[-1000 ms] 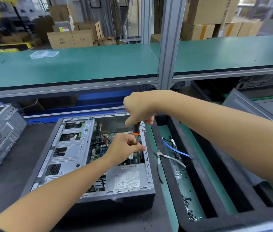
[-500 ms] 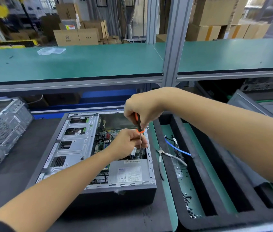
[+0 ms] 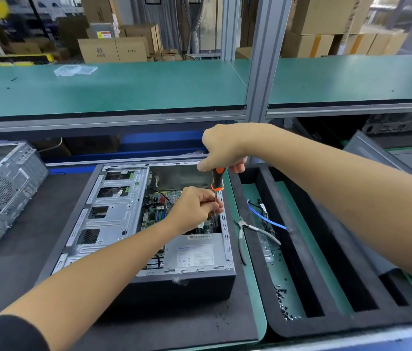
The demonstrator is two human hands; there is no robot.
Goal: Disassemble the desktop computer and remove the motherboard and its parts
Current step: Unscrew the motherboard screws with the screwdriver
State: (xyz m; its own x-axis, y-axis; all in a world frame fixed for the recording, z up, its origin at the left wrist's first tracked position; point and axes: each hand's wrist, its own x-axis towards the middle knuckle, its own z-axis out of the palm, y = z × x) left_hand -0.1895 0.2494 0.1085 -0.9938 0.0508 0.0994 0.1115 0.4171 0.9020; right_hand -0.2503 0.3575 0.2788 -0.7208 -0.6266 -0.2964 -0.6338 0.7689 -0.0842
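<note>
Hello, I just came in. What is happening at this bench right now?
A person is taking apart a desktop computer that lies open on the bench. The right hand holds the orange and black screwdriver by its handle from above. The left hand pinches its shaft low down, steadying the tip inside the case near the motherboard. The board is still in the case. Pliers and a blue cable lie in the foam tray to the right.

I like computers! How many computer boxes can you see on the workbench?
3. One open computer case lies flat in the middle under the hands. A second case sits at the left. A third is partly visible, far right under the shelf. Others may be hidden.
</note>
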